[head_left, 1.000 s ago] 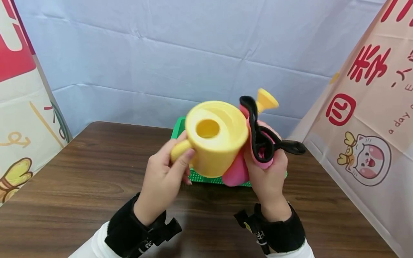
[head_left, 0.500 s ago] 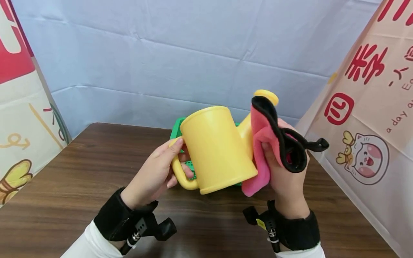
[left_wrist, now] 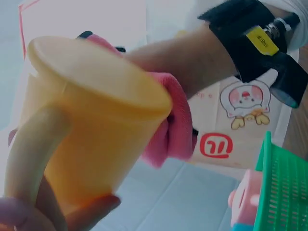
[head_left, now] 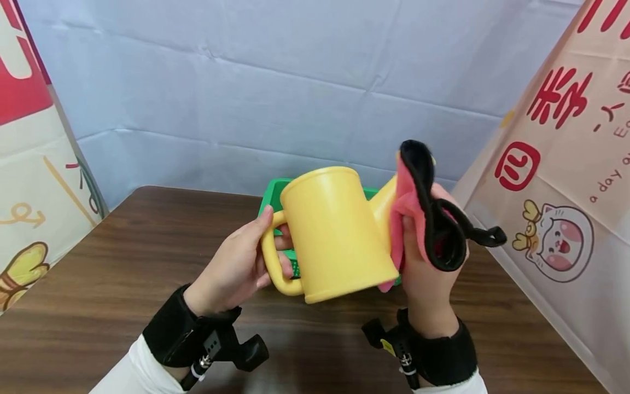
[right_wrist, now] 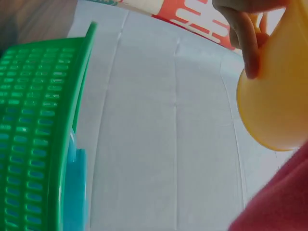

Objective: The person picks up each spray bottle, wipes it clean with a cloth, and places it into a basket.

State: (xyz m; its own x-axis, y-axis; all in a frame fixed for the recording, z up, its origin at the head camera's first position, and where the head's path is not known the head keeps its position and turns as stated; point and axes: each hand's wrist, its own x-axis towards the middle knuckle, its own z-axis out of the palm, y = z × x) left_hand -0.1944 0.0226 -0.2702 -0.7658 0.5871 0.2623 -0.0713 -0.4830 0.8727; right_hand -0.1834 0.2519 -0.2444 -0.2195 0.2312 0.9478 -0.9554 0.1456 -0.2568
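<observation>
A yellow toy watering can (head_left: 339, 235) is held up over the table, its base tilted toward the lower right. My left hand (head_left: 236, 262) grips its handle (head_left: 270, 254) on the left side. My right hand (head_left: 433, 273) holds a bunched pink cloth (head_left: 410, 202) with black edging against the can's spout (head_left: 384, 205). The cloth covers most of the spout's upper part. In the left wrist view the cloth (left_wrist: 175, 125) shows beyond the can (left_wrist: 96, 130). The right wrist view catches the can (right_wrist: 274, 101) and the pink cloth (right_wrist: 284, 192) at its right edge.
Behind the can stands a green perforated basket (head_left: 270, 194) on the brown wooden table (head_left: 147, 257). A pink item (left_wrist: 248, 197) and a blue item (right_wrist: 74, 192) show at its rim. Light blue cloth (head_left: 246, 82) hangs behind, with printed sheets on both sides.
The can was turned from showing its top opening to showing its side. The right hand and cloth shifted right, then moved over the spout's head. The left hand keeps hold of the handle.
</observation>
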